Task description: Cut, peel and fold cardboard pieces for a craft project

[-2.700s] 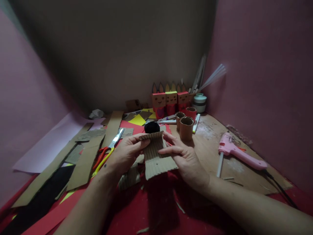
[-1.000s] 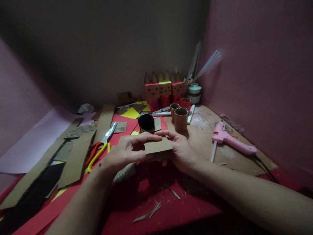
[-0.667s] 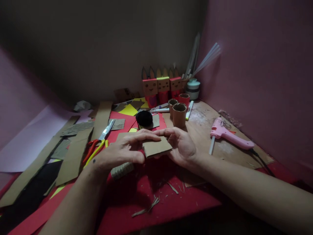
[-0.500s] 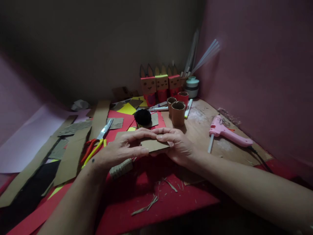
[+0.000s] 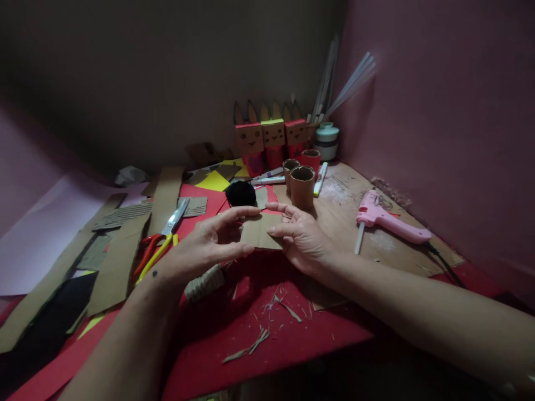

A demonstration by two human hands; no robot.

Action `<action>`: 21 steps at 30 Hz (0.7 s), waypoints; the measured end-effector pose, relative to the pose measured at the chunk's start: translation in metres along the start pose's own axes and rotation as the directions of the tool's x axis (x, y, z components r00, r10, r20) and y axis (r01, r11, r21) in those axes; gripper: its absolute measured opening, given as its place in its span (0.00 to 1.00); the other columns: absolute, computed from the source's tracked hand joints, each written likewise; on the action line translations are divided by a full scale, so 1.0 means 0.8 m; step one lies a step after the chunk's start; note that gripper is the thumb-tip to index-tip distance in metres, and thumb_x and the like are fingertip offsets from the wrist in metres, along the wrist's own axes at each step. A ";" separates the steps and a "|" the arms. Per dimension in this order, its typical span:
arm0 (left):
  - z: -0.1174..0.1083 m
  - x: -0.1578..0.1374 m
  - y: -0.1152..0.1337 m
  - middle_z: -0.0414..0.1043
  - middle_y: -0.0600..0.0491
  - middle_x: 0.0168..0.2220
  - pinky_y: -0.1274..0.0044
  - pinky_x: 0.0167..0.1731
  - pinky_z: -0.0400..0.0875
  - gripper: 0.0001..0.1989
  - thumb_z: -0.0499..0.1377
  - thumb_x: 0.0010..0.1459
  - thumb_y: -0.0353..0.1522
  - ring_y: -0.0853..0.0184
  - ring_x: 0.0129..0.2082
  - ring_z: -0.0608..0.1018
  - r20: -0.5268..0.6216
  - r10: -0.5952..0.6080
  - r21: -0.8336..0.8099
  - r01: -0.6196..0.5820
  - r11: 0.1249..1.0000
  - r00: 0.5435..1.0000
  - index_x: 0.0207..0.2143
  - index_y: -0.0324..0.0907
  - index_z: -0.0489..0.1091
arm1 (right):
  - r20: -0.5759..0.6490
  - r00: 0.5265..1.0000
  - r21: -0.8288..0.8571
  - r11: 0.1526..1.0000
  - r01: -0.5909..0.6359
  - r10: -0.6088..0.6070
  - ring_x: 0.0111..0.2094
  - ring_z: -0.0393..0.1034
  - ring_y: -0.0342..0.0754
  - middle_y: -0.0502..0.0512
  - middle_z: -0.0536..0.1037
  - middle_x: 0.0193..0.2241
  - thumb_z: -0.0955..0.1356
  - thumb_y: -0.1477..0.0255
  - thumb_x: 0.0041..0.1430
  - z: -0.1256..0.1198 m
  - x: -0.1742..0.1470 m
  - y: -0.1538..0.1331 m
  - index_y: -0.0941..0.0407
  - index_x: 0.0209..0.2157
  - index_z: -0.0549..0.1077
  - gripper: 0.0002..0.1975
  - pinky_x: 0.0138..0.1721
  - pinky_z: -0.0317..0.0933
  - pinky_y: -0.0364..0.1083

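Between my hands, above the red table top, is a small square piece of cardboard (image 5: pixel 259 233) with faint crease lines. My left hand (image 5: pixel 219 234) grips its left side, thumb at the lower edge and fingers along the top. My right hand (image 5: pixel 303 236) pinches the right side with the thumb on its face. Just beyond it lies a round black ball of yarn or fluff (image 5: pixel 241 193), its material unclear. Cardboard tubes (image 5: pixel 302 186) stand behind my right hand. A rolled strip of corrugated cardboard (image 5: pixel 204 283) is below my left hand.
Scissors (image 5: pixel 167 236) and cardboard strips (image 5: pixel 119 259) lie on the left. At the right rests a pink glue gun (image 5: pixel 388 220) with its cord. Several box-headed cardboard figures (image 5: pixel 273 136), markers (image 5: pixel 321 179) and a lidded jar (image 5: pixel 326 142) stand or lie behind. Paper scraps (image 5: pixel 254 345) litter the red table (image 5: pixel 292 345).
The cardboard piece has tilted up, showing more of its face. My fingers have spread apart at the top, and the whole view has shifted slightly.
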State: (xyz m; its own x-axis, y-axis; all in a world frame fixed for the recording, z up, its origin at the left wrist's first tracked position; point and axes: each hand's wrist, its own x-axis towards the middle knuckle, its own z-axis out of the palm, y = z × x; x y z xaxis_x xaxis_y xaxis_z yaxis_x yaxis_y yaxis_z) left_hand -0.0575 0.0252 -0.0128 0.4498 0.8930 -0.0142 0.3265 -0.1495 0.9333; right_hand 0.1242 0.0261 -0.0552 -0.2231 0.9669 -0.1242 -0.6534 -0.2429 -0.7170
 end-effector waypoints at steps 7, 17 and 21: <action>0.004 0.009 -0.013 0.75 0.51 0.36 0.83 0.30 0.70 0.18 0.68 0.48 0.29 0.71 0.32 0.75 -0.258 0.020 -0.275 -0.093 0.957 0.966 0.44 0.43 0.75 | 0.048 0.993 -0.089 0.991 -0.101 0.106 0.27 0.68 0.45 0.51 0.76 0.25 0.72 0.83 0.31 -0.006 0.000 0.003 0.59 0.32 0.74 0.19 0.30 0.59 0.44; 0.024 0.006 -0.013 0.77 0.51 0.32 0.75 0.32 0.69 0.09 0.66 0.50 0.34 0.66 0.30 0.75 -0.222 0.028 -0.019 -0.033 0.999 0.975 0.34 0.40 0.76 | 0.038 0.998 -0.091 0.994 0.054 -0.050 0.29 0.70 0.46 0.49 0.77 0.26 0.73 0.84 0.32 -0.007 0.001 0.005 0.55 0.28 0.69 0.19 0.32 0.62 0.45; 0.030 0.001 -0.007 0.73 0.54 0.27 0.77 0.30 0.65 0.01 0.61 0.52 0.27 0.69 0.28 0.72 -0.284 0.309 0.281 -0.229 0.932 0.908 0.28 0.40 0.74 | 0.167 0.979 -0.178 0.973 0.149 -0.119 0.32 0.73 0.45 0.50 0.80 0.30 0.75 0.79 0.39 -0.008 -0.003 0.002 0.54 0.33 0.76 0.15 0.37 0.65 0.46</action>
State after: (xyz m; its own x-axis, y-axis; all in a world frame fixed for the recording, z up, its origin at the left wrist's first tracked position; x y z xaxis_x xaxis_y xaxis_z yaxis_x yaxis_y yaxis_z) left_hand -0.0393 0.0166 -0.0266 0.2730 0.8851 0.3769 0.4352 -0.4630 0.7721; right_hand 0.1284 0.0241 -0.0602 -0.2617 0.9619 0.0786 -0.5403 -0.0786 -0.8378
